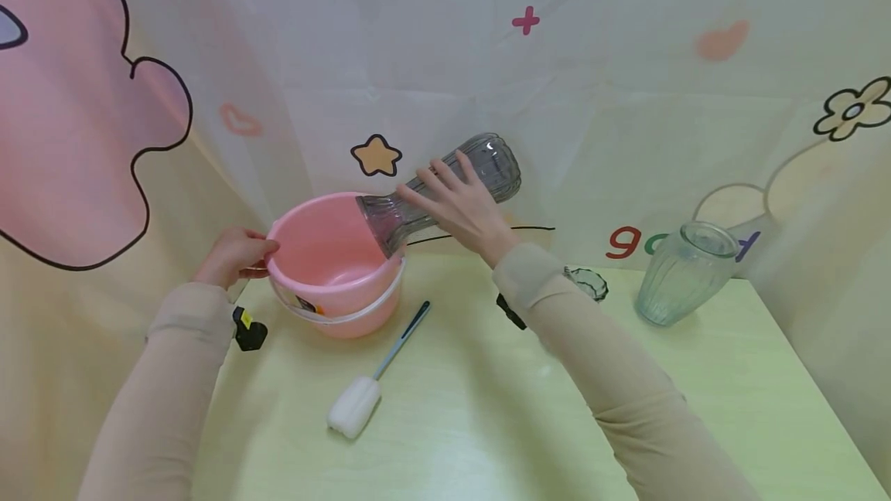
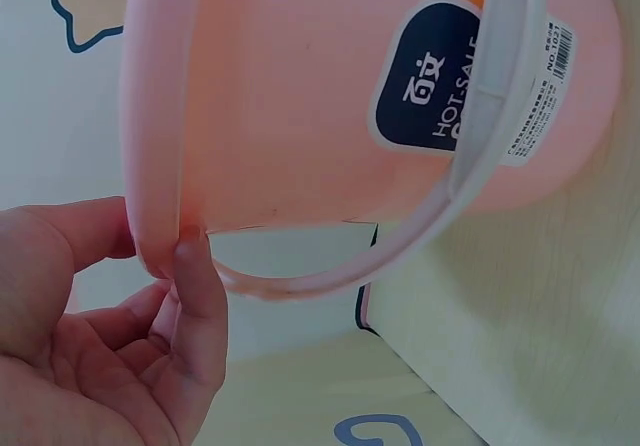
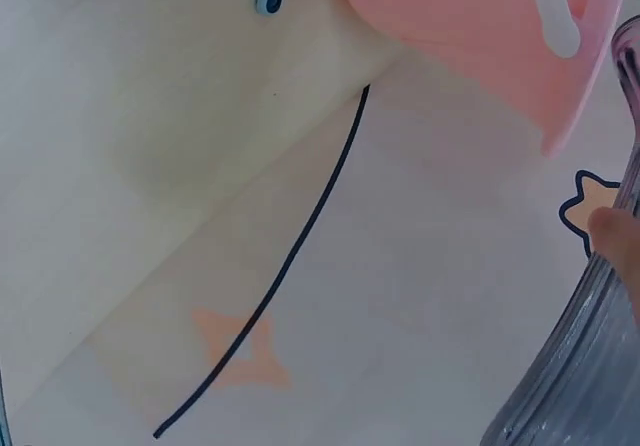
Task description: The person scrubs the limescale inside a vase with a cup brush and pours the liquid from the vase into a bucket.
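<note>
At the table's back left stands a pink bucket (image 1: 358,298) with a white handle. My left hand (image 1: 235,253) pinches its rim at the left; the left wrist view shows thumb and fingers on either side of the rim (image 2: 160,116). A grey ribbed glass vase (image 1: 496,165) lies tilted in my right hand (image 1: 459,206), its flared mouth low and over the bucket's right rim. Its base points up to the right. In the right wrist view only part of the vase (image 3: 575,366) and one finger show. Whether it holds liquid I cannot tell.
A sponge bottle brush (image 1: 353,407) lies in front of the bucket. Toward the right back corner stands a clear greenish glass vase (image 1: 685,277). A scalloped glass piece (image 1: 590,283) is partly hidden behind my right forearm. A printed curtain (image 1: 612,130) hangs behind the table.
</note>
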`<state>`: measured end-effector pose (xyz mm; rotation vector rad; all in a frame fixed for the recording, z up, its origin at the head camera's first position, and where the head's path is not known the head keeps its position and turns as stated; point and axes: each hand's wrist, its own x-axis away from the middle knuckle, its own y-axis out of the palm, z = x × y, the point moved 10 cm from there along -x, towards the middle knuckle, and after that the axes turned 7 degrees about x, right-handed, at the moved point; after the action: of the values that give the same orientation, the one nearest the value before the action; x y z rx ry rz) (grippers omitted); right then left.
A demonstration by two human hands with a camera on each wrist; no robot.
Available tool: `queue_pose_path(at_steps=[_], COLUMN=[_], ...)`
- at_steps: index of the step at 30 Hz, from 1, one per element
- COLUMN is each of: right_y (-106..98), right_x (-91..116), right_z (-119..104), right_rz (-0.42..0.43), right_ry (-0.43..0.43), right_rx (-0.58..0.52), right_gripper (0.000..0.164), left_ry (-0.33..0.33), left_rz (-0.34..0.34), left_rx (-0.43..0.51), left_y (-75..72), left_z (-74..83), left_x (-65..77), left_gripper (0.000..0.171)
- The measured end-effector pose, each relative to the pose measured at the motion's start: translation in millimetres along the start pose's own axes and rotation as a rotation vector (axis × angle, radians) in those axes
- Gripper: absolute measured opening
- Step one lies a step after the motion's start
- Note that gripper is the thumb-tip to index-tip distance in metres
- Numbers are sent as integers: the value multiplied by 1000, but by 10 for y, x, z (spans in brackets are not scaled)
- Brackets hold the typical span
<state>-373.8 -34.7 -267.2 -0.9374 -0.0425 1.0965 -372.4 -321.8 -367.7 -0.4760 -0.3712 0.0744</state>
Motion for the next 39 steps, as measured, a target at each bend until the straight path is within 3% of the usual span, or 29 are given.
queue_pose_path(at_steps=[6,12,22,32,39], right_y=[-87,-150,-182,-191,-160], right_x=[-87,-131,-127,-99,-54], right_z=[-51,-132,-238,-175,-40], right_rz=[-17,9,61,81,51], right_ry=[-53,-92,-105,-28,115], right_rx=[144,290,375,327,125], right_gripper=[85,87,89,90,81], left_ry=[0,-3,-11,-11,-5], left_rz=[5,8,0,0,3], left_rx=[-1,-3,-6,1,3], left_y=[-7,-12,23,29,26], left_z=[-1,14,11,6,-14], left_x=[-18,-17,14,10,9], left_gripper=[47,47,47,49,49])
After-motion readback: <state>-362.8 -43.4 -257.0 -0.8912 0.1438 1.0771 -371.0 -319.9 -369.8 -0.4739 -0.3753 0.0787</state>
